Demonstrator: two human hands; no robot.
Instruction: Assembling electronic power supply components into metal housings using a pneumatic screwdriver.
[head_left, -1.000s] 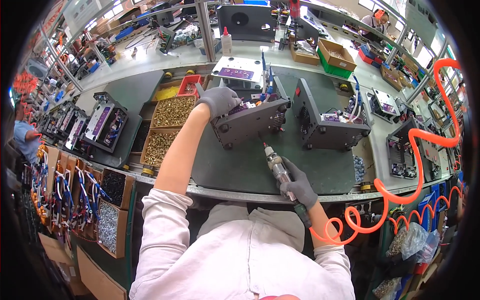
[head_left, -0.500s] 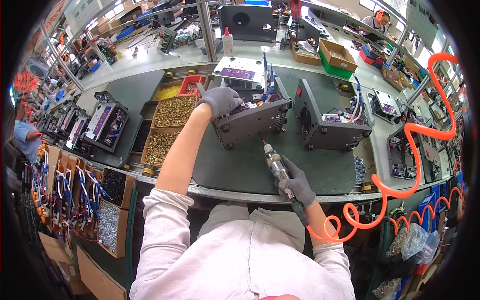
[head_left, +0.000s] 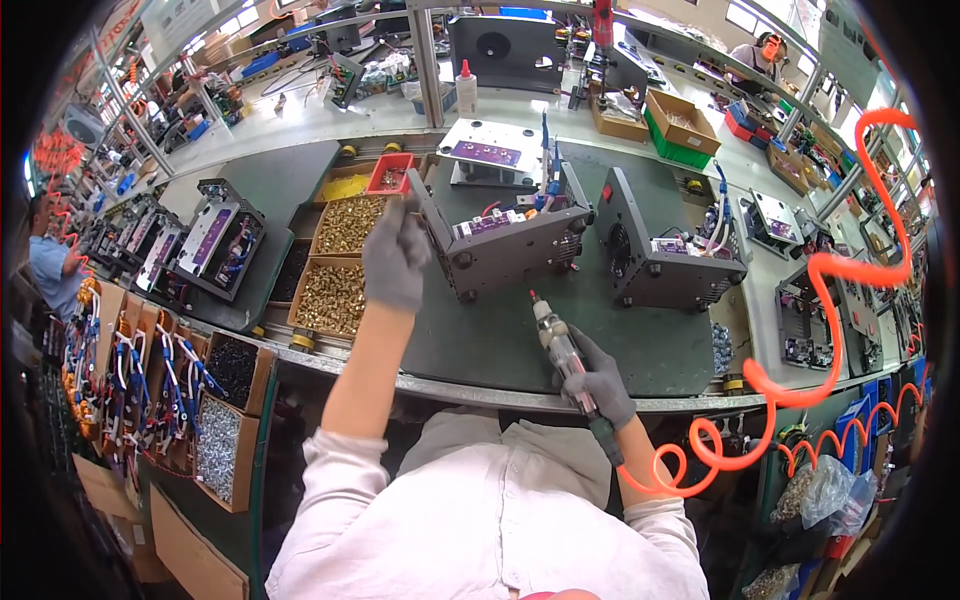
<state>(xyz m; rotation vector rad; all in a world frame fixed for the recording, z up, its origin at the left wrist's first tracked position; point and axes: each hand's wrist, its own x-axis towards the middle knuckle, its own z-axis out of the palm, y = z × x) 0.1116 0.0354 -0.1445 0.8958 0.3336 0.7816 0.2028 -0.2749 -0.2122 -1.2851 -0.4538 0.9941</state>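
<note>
My right hand point(head_left: 600, 385), in a grey glove, is closed round a pneumatic screwdriver point(head_left: 562, 345). Its red-tipped bit points up and away, just short of the nearer bottom edge of a dark grey metal chassis point(head_left: 520, 248). Inside this chassis sit a purple circuit board and blue cables. Left of the chassis, beside its upright end panel, is my gloved left hand point(head_left: 396, 260). Its fingers are curled together near the boxes of brass fittings point(head_left: 335, 292); whatever they may hold is hidden. Behind the chassis lies a white metal plate with a purple board point(head_left: 490, 150).
A second dark chassis point(head_left: 675, 265) stands on the right of the green mat point(head_left: 470, 345). A red bin point(head_left: 390, 173) is at the far left of the mat. An orange coiled air hose point(head_left: 830, 330) hangs at the right. More chassis point(head_left: 210, 240) stand on the left.
My left hand has let go of the chassis and moved left and nearer, toward the fittings boxes. The screwdriver has shifted slightly away from the chassis.
</note>
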